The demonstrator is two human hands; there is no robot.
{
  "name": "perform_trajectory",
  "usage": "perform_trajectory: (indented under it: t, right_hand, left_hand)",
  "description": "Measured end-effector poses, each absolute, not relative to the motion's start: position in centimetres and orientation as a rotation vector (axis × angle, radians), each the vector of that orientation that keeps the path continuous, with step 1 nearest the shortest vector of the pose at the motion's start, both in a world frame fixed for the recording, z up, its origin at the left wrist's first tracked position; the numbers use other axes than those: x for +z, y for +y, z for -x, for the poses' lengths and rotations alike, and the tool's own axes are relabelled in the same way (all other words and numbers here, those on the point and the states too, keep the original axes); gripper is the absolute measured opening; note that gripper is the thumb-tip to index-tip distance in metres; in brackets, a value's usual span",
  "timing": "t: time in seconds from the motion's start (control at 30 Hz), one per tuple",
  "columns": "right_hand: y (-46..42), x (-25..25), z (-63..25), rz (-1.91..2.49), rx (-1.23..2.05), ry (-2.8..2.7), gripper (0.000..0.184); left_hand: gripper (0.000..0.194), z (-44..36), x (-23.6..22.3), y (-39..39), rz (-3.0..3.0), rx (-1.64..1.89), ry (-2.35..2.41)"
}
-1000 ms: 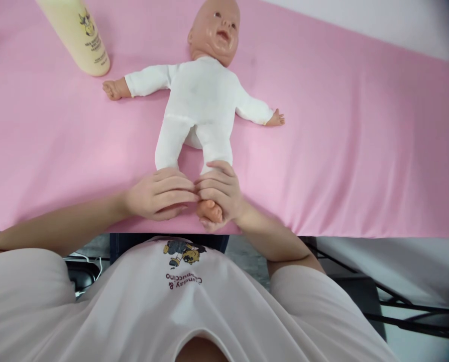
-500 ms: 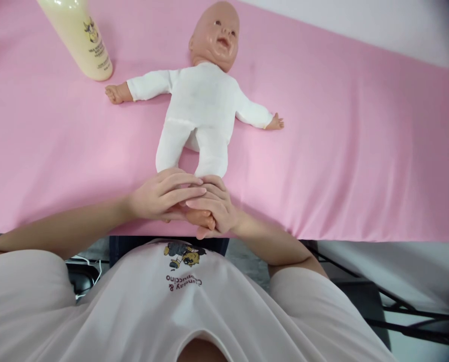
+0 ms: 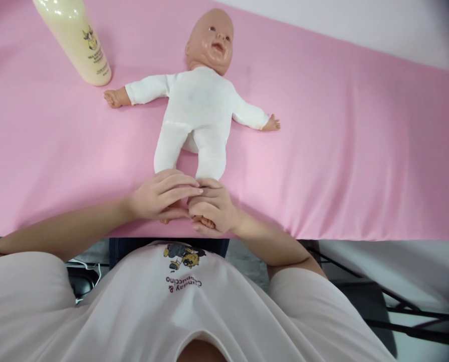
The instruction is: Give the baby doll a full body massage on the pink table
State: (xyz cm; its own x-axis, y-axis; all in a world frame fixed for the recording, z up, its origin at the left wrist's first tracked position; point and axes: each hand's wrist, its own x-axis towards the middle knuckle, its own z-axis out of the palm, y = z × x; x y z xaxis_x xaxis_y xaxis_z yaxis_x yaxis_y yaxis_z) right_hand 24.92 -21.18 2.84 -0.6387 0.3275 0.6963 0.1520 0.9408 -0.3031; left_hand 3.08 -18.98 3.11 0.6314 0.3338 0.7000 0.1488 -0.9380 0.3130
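Note:
A baby doll in a white cloth suit lies on its back, arms spread, feet toward me. My right hand is closed around the doll's foot on the right, its toes peeking out under my fingers. From the other side my left hand reaches across the lower legs, fingers over and thumb beneath, meeting the same foot and ankle. Its fingertips touch my right fingers. The doll's other foot shows only in part below my left hand.
A pale yellow lotion bottle is at the upper left, near the doll's hand. Pink cloth covers the table, wrinkled on the right. Below the table edge are a black metal frame and a black object with white cables.
My right fingers have closed further over the doll's foot, so less of it shows. My left hand stays nearly in place. The view has shifted slightly.

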Motion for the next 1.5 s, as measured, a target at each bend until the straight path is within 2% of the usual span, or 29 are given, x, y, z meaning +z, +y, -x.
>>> perform_trajectory:
  t: [0.13, 0.27, 0.37, 0.43, 0.63, 0.83, 1.07, 1.17, 1.3, 1.43, 1.5]
  right_hand:
    - [-20.9, 2.6, -24.9, 0.288, 0.262, -2.315, 0.044]
    - [-20.8, 3.2, -24.4, 0.310, 0.197, -2.388, 0.033]
    - [-20.8, 3.7, -24.0, 0.274, 0.253, -2.419, 0.026]
    - [-20.8, 3.6, -23.8, 0.240, 0.297, -2.495, 0.020]
    - [-21.0, 2.5, -23.3, 0.246, 0.438, -2.765, 0.023]
    - [-20.4, 3.1, -23.2, 0.249, 0.481, -2.891, 0.025]
    - [-20.1, 2.6, -22.7, 0.282, 0.536, -2.802, 0.023]
    - [-19.5, 2.0, -22.9, 0.338, 0.491, -2.645, 0.023]
    - [-18.2, 2.1, -23.7, 0.543, 0.431, -2.293, 0.022]
    - [-17.1, 2.2, -24.3, 0.889, 0.513, -1.971, 0.018]
    - [-16.6, 2.0, -24.5, 1.060, 0.608, -1.858, 0.024]
  left_hand:
    - [0.042, -2.7, 2.4, -18.8, -2.613, 1.158, 0.329]
    - [0.049, -2.0, 1.5, -18.0, -2.591, 1.021, 0.317]
    - [0.061, -1.5, 1.3, -17.3, -2.607, 0.879, 0.359]
    - [0.064, -1.2, 1.5, -17.0, -2.587, 0.908, 0.389]
    - [0.052, -0.6, 2.0, -15.9, -2.501, 1.163, 0.563]
    - [0.056, -0.4, 1.3, -14.8, -2.496, 1.156, 0.780]
    - [0.037, -1.6, 1.1, -13.3, -2.439, 1.265, 0.903]
    - [0.043, -2.3, 2.0, -9.7, -2.409, 1.318, 0.909]
    - [0.058, -4.9, 4.3, -0.6, -2.135, 1.442, 1.102]
    - [0.062, -9.1, 6.1, 7.4, -1.672, 1.510, 1.394]
    - [0.066, -10.7, 6.2, 9.2, -1.521, 1.467, 1.519]
